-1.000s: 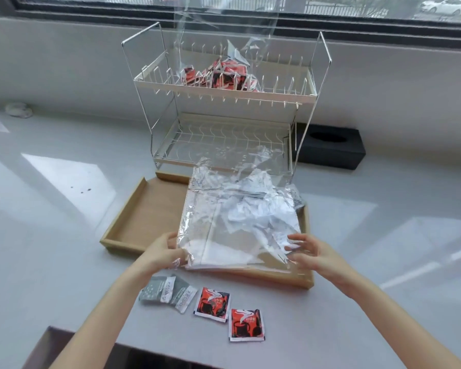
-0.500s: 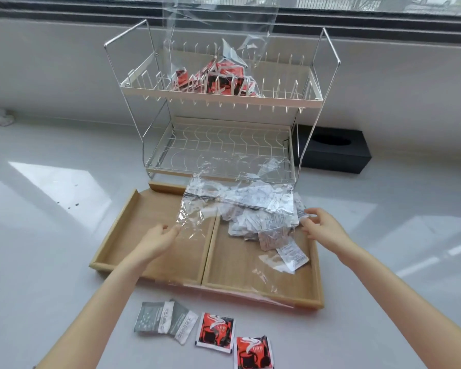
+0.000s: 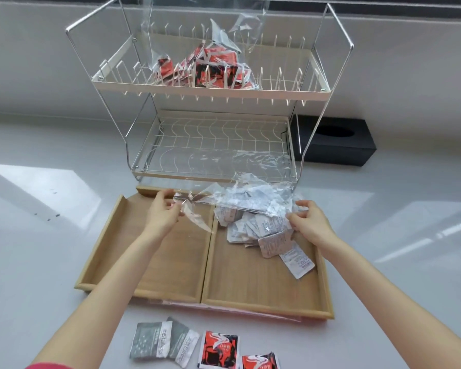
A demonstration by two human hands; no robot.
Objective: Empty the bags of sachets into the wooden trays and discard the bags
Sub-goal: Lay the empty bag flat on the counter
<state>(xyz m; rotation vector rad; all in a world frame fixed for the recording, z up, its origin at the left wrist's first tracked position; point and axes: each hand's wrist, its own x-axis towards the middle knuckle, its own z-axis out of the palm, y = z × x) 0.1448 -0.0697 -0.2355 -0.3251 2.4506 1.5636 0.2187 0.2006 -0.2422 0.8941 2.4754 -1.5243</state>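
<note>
- Left hand [image 3: 162, 217] pinches one end of the clear bag [image 3: 240, 193]; right hand [image 3: 308, 222] grips the other
- White sachets [image 3: 261, 227] pile below the right fingers, inside the right wooden tray [image 3: 264, 296]; left tray [image 3: 112, 251] sits under the left fingers

This looks like a home kitchen or pantry counter beside a window. A pale glossy counter [image 3: 37, 262] runs to a low grey sill wall, with a dark window frame [image 3: 383, 9] along the top at 12 o'clock and sun patches at 9 and 3 o'clock. A two-tier wire dish rack [image 3: 210, 102] stands at 12 o'clock, and a black tissue box [image 3: 338, 141] sits at 2 o'clock behind it.
</note>
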